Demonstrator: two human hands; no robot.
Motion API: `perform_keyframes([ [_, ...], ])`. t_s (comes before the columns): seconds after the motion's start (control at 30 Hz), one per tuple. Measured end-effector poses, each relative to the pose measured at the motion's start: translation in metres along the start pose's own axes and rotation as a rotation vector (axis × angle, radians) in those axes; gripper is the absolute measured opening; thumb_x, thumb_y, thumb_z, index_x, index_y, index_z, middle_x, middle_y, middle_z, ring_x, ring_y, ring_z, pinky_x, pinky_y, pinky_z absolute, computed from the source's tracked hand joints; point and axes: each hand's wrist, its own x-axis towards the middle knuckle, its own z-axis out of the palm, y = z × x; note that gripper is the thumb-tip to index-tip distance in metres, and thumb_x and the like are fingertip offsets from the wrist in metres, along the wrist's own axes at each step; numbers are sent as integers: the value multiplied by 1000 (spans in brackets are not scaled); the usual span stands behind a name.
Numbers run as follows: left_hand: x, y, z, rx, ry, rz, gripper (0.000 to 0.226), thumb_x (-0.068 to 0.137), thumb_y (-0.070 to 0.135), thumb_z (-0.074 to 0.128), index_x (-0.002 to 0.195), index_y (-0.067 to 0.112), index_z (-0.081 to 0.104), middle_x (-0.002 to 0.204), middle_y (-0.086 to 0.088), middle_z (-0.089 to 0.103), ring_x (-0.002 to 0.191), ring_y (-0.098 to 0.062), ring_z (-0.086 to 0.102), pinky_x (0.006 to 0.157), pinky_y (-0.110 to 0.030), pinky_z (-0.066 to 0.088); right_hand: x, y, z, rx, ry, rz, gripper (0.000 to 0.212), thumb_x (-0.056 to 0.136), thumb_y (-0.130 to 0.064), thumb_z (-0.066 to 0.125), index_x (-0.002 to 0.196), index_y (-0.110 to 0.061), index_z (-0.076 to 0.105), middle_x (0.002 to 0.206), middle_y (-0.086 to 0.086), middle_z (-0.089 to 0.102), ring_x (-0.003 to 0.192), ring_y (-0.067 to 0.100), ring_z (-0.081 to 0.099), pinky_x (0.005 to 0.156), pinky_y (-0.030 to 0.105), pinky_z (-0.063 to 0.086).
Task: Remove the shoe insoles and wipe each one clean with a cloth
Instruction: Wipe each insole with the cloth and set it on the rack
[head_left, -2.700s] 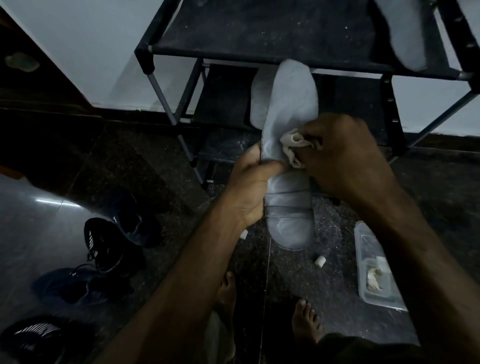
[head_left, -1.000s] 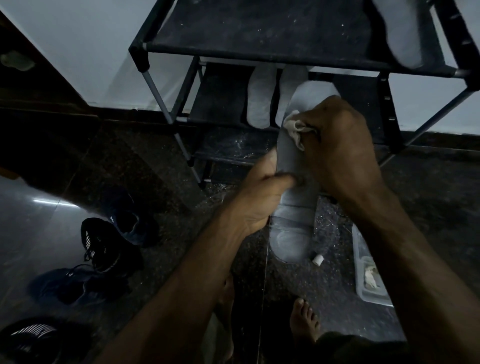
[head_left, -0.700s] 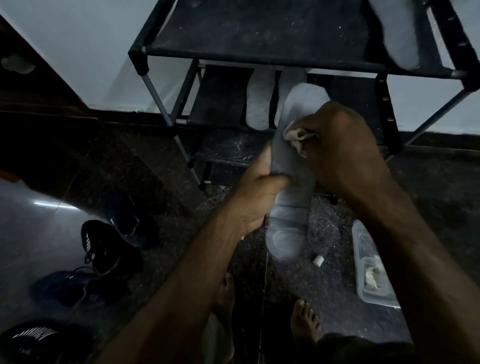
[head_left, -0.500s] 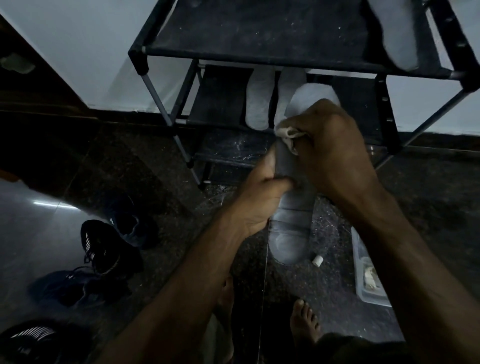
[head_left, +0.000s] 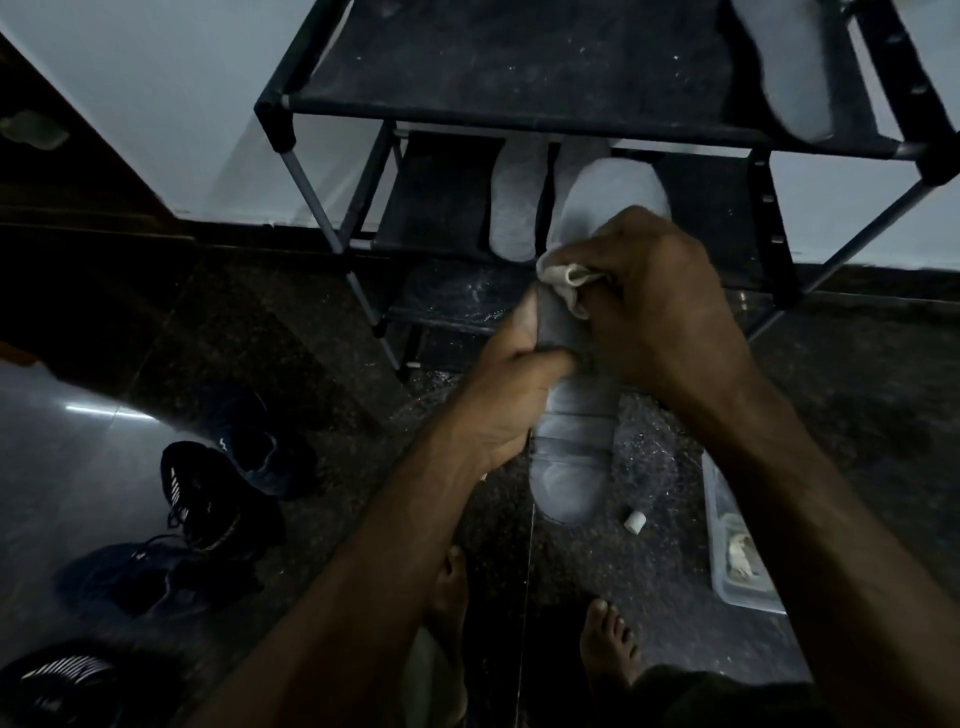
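The left hand (head_left: 506, 395) grips a grey insole (head_left: 576, 431) by its left edge around the middle, thumb curled over the upper face, holding it lengthwise in the air in front of the rack (head_left: 519, 111), heel end near and toe end far. The right hand (head_left: 660, 306) has its fingers curled round a small pale cloth (head_left: 563, 278), bunched and pressed against the insole's upper face just beyond the left thumb. Another insole (head_left: 511, 208) lies on the rack's middle shelf, just left of the held one's toe, and a third (head_left: 789, 67) lies on the top shelf at the far right. On the dark floor (head_left: 322, 322) dark shoes (head_left: 208, 493) sit to the left, well apart from the hands. A clear tray (head_left: 737, 566) lies to the right, with a small white cap (head_left: 634, 521) near it. Two bare feet (head_left: 608, 644) show at the near edge.
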Motion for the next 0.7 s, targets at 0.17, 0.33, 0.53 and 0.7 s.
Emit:
perform_keyframes([
  [0.17,1,4,-3,-23,14,6,62,81,-20,45,136,9,47,121,-14,63,112,-26,61,94,-38,53,3,16,-5,-149,35,90,24,86,-35,55,99,-29,74,100,4,70,91,27,65,80,47,52],
  [0.33,0,2,3,-30,-25,3,58,81,-20,46,126,17,52,110,-4,67,103,-16,64,87,-31,55,5,21,-6,-192,106,145,29,90,-34,48,100,-25,74,96,9,69,87,29,64,75,44,52],
  [0.53,1,3,1,-119,11,3,62,79,-17,47,136,6,47,116,-12,65,109,-26,62,93,-40,52,1,2,-10,-13,-67,71,21,87,-14,63,97,-26,76,92,-11,69,90,12,65,83,32,53],
  [0.7,4,9,-5,-160,177,-22,55,67,-2,60,120,9,59,102,-9,69,95,-23,66,78,-33,57,1,4,-20,573,173,321,17,91,-6,63,100,-17,71,93,-8,71,87,2,67,75,18,54],
])
